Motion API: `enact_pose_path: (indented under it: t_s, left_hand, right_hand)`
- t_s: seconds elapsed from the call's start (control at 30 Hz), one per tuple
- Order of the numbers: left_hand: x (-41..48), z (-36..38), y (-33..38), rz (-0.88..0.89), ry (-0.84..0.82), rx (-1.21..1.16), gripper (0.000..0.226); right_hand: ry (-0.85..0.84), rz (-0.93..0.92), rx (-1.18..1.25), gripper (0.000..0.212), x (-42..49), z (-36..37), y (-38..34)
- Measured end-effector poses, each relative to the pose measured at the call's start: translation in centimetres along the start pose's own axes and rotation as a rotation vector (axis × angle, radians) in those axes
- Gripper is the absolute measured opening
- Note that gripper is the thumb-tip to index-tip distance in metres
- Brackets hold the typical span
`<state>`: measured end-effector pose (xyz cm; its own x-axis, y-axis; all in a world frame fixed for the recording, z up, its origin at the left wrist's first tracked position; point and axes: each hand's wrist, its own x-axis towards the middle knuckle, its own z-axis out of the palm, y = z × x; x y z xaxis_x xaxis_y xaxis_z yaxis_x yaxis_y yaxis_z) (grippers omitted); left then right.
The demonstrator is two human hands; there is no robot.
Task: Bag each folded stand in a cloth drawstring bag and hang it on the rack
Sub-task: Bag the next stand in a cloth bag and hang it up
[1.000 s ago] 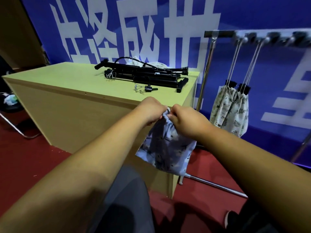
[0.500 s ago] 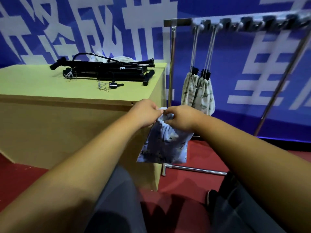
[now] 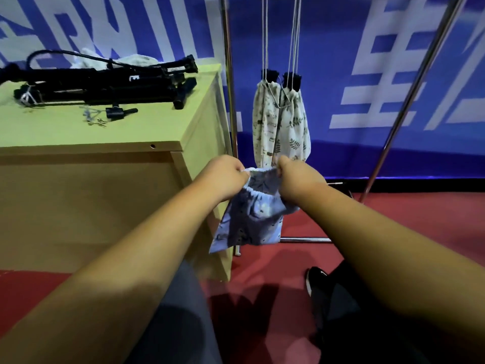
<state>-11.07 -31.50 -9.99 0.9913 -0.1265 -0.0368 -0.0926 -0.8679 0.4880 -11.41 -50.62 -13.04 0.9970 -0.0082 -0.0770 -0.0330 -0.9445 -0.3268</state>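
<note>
The left hand and right hand each pinch one side of the blue cloth bag's mouth, holding it stretched between them. The rest of the bag just dangles below, right by the table's near right corner. Black folded stands lie on the far left of the tabletop. Two white printed bags hang by cords on the rack farther back.

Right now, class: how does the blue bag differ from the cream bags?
The blue bag is pale blue; the cream bags are off-white with leaves. The left hand and right hand grip the blue bag's mouth; the cream bags hang by cords from the rack. The blue bag is limp; the cream bags look filled. All are printed cloth.
</note>
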Motion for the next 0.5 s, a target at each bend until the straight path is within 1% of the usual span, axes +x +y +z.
enact_pose_path:
  t_s: [0.1, 0.13, 0.2, 0.23, 0.3, 0.33, 0.4, 0.5]
  left_hand:
    - [1.3, 3.4, -1.5, -0.027, -0.12, -0.065, 0.033]
    - [2.0, 5.3, -2.4, -0.056, -0.161, -0.071, 0.034]
    - [2.6, 7.8, -4.0, -0.104, -0.203, -0.046, 0.033]
    - [3.0, 9.1, -4.8, -0.124, -0.229, -0.026, 0.033]
    - [3.7, 11.4, -6.3, -0.158, -0.295, 0.008, 0.032]
    - [4.1, 12.3, -7.1, -0.183, -0.34, 0.019, 0.031]
    - [5.0, 14.0, -8.0, -0.244, -0.481, 0.025, 0.026]
    - [6.4, 15.5, -8.3, -0.328, -0.666, 0.016, 0.019]
  right_hand:
    - [0.049, 0.146, 0.168, 0.027, 1.6, 4.4, 3.4]
    - [0.037, 0.2, 0.219, 0.023, 2.2, 6.3, 4.6]
    - [0.002, 0.279, 0.303, 0.017, 3.1, 8.0, 5.6]
    - [-0.009, 0.291, 0.33, 0.017, 3.8, 8.8, 5.8]
    - [0.007, 0.237, 0.338, 0.019, 5.3, 9.6, 5.5]
    - [0.0, 0.209, 0.305, 0.017, 6.1, 10.1, 5.3]
    - [-0.067, 0.197, 0.242, 0.009, 7.2, 11.1, 5.0]
    - [-0.151, 0.178, 0.206, 0.011, 8.4, 12.1, 4.7]
